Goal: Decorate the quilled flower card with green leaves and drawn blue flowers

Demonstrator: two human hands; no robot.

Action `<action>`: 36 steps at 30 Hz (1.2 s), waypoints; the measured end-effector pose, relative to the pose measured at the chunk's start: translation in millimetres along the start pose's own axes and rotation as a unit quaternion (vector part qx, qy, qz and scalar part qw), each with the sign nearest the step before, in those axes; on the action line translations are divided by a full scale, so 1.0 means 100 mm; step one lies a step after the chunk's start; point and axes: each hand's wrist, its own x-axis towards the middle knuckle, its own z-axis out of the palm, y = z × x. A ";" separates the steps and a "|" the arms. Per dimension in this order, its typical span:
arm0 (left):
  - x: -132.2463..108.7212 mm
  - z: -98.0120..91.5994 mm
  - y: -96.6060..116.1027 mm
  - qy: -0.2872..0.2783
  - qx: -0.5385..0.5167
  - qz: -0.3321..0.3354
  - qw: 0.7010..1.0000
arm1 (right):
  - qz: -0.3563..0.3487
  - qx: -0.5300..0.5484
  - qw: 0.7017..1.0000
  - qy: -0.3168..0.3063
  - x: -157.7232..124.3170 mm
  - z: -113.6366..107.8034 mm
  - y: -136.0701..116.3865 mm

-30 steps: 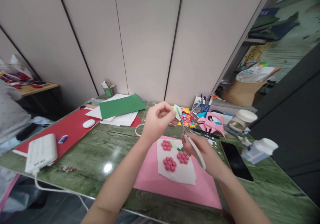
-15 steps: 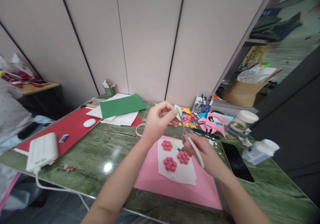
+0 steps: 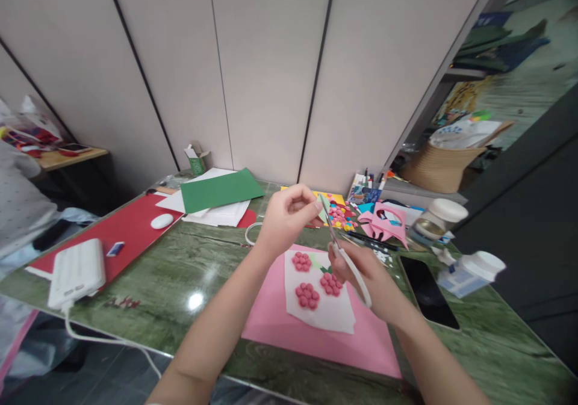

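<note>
My left hand (image 3: 291, 215) pinches a small piece of light green paper (image 3: 324, 207) between thumb and fingers, above the table. In my right hand (image 3: 361, 272) are scissors (image 3: 354, 269) with white handles, their blades pointing up against the green paper. Below both hands lies a white paper sheet (image 3: 316, 321) bearing three pink flowers made of small round balls, one of them this flower (image 3: 307, 295). Green leaf shapes (image 3: 324, 269) sit among the flowers, partly hidden by my right hand. Under the white sheet is a larger pink sheet (image 3: 266, 327).
A phone (image 3: 428, 292), a white bottle (image 3: 472, 274) and a jar (image 3: 438, 221) stand at the right. Pink paper scraps (image 3: 391, 224) and colourful balls (image 3: 341, 215) lie behind my hands. Leftward are green card (image 3: 221, 190), a red sheet (image 3: 130, 236) and a corded power bank (image 3: 76, 272).
The scissor blades have shifted slightly against the green paper, which now shows more to the left of the blades. My left hand has barely moved.
</note>
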 end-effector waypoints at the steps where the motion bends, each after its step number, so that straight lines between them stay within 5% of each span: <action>1: 0.00 0.00 0.00 0.001 0.001 -0.001 1.000 | -0.001 0.001 1.000 -0.001 0.00 0.00 0.00; 36: 0.01 -0.01 -0.03 -0.011 -0.008 0.003 1.000 | 0.000 0.016 1.000 -0.006 0.00 0.00 0.03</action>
